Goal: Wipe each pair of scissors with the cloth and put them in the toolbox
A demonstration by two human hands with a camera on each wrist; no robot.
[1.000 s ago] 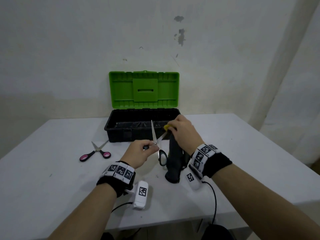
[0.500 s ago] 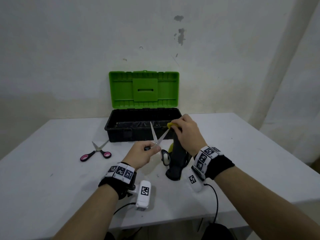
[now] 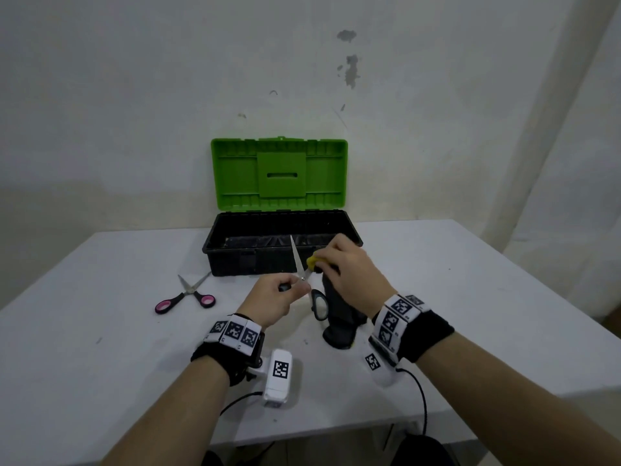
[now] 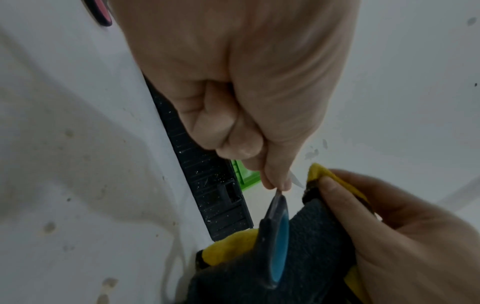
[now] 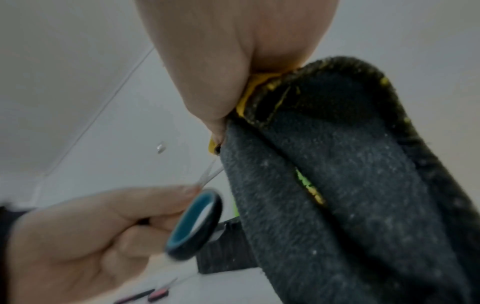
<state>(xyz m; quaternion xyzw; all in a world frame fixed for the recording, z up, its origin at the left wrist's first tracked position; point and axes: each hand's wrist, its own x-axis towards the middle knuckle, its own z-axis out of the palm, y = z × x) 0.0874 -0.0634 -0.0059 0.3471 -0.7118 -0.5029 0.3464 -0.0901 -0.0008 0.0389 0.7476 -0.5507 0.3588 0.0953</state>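
Cloth [image 3: 339,317] pinched in right hand [image 3: 349,270]

We've got bare forearms here, each wrist wrapped in a black band [image 3: 426,334] topped with white square-code tags [image 3: 235,332], plus a small white camera box [image 3: 278,376] trailing a thin black cable [image 3: 420,395].

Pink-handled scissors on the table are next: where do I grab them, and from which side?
Take the pink scissors by the handle loops, probably with the left hand, coming from above on the near side. They lie flat and open, loops toward you, bare blades pointing toward the toolbox.
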